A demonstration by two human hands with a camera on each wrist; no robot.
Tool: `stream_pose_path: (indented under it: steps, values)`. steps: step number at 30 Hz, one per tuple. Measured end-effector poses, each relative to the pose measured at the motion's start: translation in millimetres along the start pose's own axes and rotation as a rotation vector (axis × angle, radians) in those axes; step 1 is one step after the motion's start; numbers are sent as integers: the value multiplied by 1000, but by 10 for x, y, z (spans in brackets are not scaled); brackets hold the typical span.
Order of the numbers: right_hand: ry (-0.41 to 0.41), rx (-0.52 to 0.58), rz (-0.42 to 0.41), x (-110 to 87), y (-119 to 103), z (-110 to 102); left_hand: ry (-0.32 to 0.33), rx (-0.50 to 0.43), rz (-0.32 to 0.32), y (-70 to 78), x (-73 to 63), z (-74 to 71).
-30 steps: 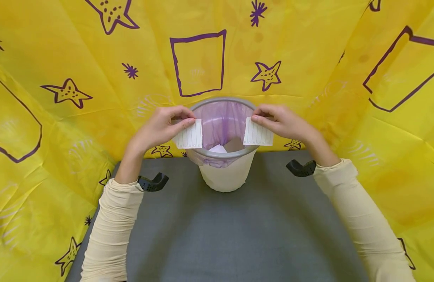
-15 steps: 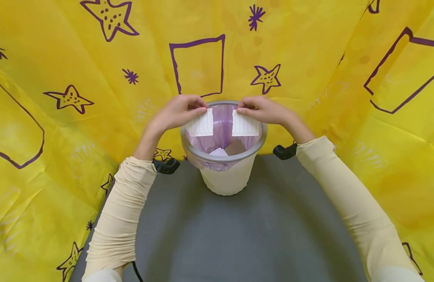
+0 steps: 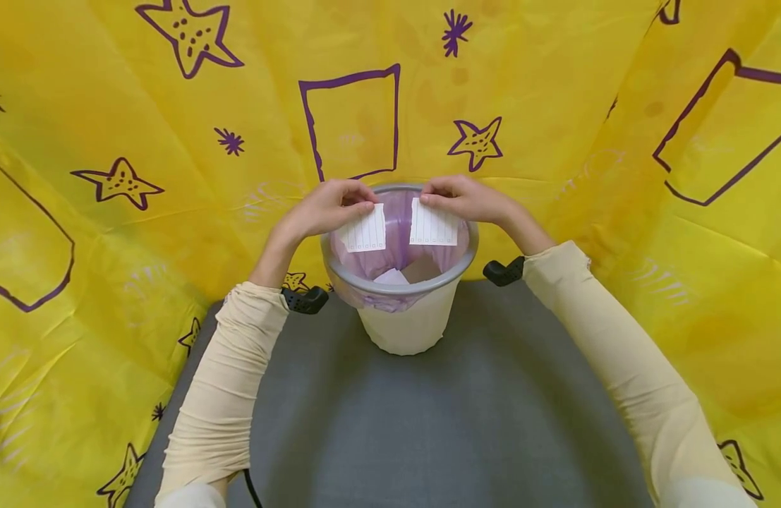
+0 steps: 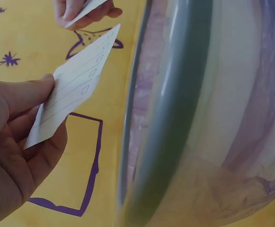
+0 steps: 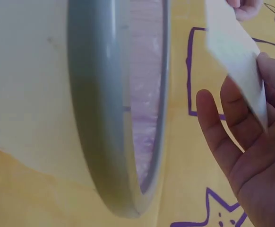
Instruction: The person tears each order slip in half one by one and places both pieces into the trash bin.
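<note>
Above the mouth of a white waste bin point(image 3: 408, 328), my left hand point(image 3: 329, 208) pinches a piece of lined paper point(image 3: 367, 229) between thumb and fingers. My right hand point(image 3: 469, 200) pinches a second piece of lined paper point(image 3: 434, 224) beside it, a small gap apart. Both pieces have torn-looking inner edges and a row of small printed boxes. The left wrist view shows the left piece point(image 4: 71, 90) held clear of the bin's grey rim point(image 4: 175, 104). A purple bag lines the bin, and white paper point(image 3: 391, 276) lies inside it.
The bin stands on a grey tabletop point(image 3: 453, 423) close to a yellow cloth backdrop point(image 3: 542, 92) with purple drawings. A brownish piece point(image 3: 422, 268) also lies in the bin. Dark wrist cameras jut from both sleeves.
Both hands have moved inward from the bin's sides to over its opening, bringing the two pieces of paper closer together. Over the last half second they have shifted only slightly.
</note>
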State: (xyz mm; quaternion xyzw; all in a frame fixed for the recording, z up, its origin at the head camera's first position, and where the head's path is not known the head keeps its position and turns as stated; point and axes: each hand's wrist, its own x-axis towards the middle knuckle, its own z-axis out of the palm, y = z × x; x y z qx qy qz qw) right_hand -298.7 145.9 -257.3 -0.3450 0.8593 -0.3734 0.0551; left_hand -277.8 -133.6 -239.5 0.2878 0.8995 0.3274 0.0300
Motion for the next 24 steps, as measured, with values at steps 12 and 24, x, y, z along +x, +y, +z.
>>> stream_pose_path:
  steps: [12,24]
  values:
    - [-8,-254,-42,-17,-30,101,-13,32,-23,-205,-66,-36]
    - [489,-361,-58,-860,126,382,428,111,-54,-408,-937,212]
